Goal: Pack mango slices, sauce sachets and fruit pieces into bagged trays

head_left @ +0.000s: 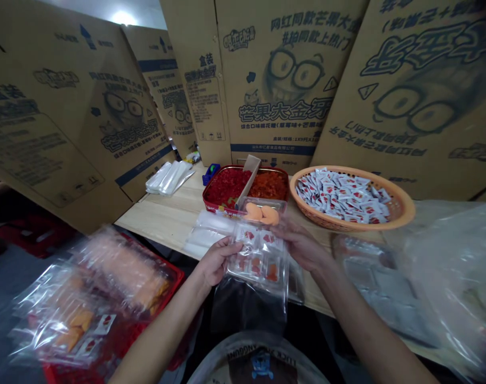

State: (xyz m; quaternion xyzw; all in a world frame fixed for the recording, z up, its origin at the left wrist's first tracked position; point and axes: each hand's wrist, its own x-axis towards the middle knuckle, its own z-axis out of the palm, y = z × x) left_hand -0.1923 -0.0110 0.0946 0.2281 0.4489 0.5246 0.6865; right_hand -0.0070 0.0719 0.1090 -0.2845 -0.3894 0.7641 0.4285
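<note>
Between both hands is a clear plastic tray [253,256], with a clear bag [262,298] around it that hangs below. In the tray's far end lie orange rounded pieces [262,213]; two white sachets with red print [248,234] and small red and orange bits fill other compartments. My left hand [218,260] grips the near left edge, thumb on top. On the right side, my right hand [301,242] holds the tray's edge, its fingertips partly hidden. Just beyond stands a red-rimmed tin [206,200] of red and orange bits, split by a cardboard strip [249,178].
An orange basket [405,213] of sachets stands at right. Clear trays [382,277] and a large plastic bag [459,288] lie nearer. Flat clear bags [170,177] and a blue tape dispenser [210,174] are at left. Filled packs [78,325] rest on a red crate [174,272]. Cardboard boxes [283,128] wall the back.
</note>
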